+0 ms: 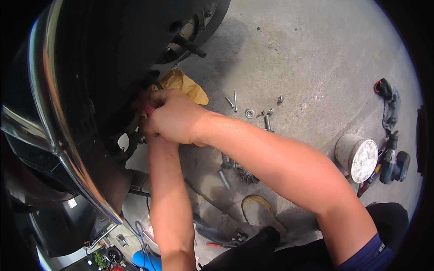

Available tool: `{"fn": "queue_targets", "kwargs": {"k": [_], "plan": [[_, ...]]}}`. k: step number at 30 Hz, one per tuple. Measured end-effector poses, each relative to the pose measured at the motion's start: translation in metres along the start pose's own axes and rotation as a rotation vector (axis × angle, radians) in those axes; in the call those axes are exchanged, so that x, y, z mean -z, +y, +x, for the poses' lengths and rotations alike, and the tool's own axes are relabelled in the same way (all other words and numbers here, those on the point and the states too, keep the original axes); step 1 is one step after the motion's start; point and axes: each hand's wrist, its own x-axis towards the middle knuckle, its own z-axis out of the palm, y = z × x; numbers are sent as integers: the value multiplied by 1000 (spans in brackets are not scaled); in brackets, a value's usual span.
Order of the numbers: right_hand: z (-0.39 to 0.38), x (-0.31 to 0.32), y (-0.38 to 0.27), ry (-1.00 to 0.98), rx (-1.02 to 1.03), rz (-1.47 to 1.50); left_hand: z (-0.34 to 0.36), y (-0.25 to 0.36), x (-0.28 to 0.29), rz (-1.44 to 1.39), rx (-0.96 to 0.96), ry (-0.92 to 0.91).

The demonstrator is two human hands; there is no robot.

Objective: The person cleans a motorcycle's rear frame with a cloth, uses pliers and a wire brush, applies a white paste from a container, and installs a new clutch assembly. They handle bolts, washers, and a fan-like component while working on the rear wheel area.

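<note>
Evidently, a pinkish-red piece (147,107) was held close against the dark side of a vehicle (104,58), low down by its mechanical parts; what kind of piece it was could not be told. It was gripped by the right hand (174,115), whose fingers were curled in narrowly around it. The left hand (159,141) was mostly covered by the right one, with the wrists crossed, so whether its fingers were spread or drawn together could not be told.

Just beyond the knuckles, a crumpled yellow sheet (183,86) was seen, and above it a wheel (216,19) was partly shown. The vehicle was edged by a curved chrome strip (50,110).

On the grey concrete floor (316,58), two long screws (235,101) were laid near a round washer-like part (249,113), with a bolt (267,123) near the right forearm. Below that forearm, a finned metal wheel (246,175) was partly hidden, and a short metal cylinder (224,179) was left beside it. Farther down, a shoe (258,212) was planted. Well off to the right, a whitish tub (347,149) was tipped on its side, near a cordless drill (389,165).
</note>
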Motion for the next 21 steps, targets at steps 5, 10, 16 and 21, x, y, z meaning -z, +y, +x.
{"fn": "queue_targets", "kwargs": {"k": [5, 10, 16, 21], "plan": [[-4, 2, -8, -9, -27, 94, -46, -4, 10, 151, -116, -55], [-10, 8, -13, -65, -63, 169, -82, 5, 17, 248, -284, -94], [-15, 9, -19, -103, -91, 84, -112, 8, 8, 185, -97, 94], [-13, 10, -20, -132, -102, 40, -130, 15, 10, 159, -61, -92]]}}
